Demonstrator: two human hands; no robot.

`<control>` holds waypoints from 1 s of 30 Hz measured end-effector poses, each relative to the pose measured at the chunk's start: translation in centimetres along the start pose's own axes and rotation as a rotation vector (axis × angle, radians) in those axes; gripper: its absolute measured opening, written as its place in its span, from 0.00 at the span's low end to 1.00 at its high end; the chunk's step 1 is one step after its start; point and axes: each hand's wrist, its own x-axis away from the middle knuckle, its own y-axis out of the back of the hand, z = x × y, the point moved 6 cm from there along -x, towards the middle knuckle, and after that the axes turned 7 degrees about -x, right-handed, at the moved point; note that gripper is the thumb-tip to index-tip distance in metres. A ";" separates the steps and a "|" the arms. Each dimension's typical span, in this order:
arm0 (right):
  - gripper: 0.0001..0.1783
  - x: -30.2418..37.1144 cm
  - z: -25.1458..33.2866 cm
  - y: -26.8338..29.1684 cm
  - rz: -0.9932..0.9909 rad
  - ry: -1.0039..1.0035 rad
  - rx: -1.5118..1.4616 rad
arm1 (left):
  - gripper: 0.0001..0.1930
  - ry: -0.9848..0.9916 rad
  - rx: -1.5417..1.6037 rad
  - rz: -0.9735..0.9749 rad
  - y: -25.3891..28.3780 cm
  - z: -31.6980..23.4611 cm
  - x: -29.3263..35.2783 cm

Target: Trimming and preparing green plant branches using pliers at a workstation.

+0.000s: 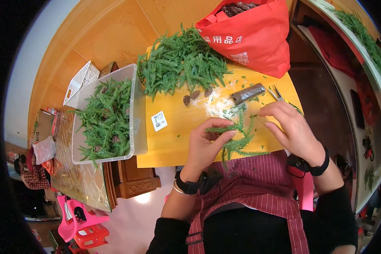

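The left hand (204, 144) pinches a green sprig (237, 145) between thumb (225, 137) and fingers (216, 122)

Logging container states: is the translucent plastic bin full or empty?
Looks mostly full: green sprigs with pine cones among them hide most of the inside of the bin, some poking past its rim. Depth cannot be told.

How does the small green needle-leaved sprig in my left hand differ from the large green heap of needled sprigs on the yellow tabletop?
The small green needle-leaved sprig is one branching piece; the large green heap of needled sprigs is a dense, tangled mass. The sprig is pinched in your left hand, while the heap lies on the far part of the yellow tabletop. Both are green with short, needle-like leaves.
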 end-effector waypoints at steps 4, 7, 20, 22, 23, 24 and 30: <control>0.06 -0.8 -0.3 -1.1 0.016 -0.030 -0.168 | 0.10 0.061 0.025 0.042 1.1 1.4 -0.5; 0.05 -1.0 -2.4 -2.3 0.090 -0.164 -0.164 | 0.11 0.184 -0.103 0.065 3.0 4.6 -1.0; 0.05 -7.5 -6.0 -7.6 0.081 -0.056 0.156 | 0.19 -0.110 -0.806 -0.337 9.1 3.1 -3.5; 0.05 -8.6 -6.1 -8.9 0.124 -0.052 0.208 | 0.19 -0.158 -0.939 -0.339 10.0 3.2 -4.4; 0.05 -8.9 -6.1 -9.4 0.167 -0.055 0.266 | 0.18 -0.141 -1.011 -0.332 10.4 3.5 -5.0; 0.05 -9.2 -5.9 -9.7 0.168 -0.048 0.263 | 0.18 -0.122 -1.083 -0.329 10.8 3.8 -5.4; 0.04 -9.6 -5.4 -11.5 0.114 0.112 0.446 | 0.19 -0.035 -1.323 -0.281 10.5 6.3 -7.6</control>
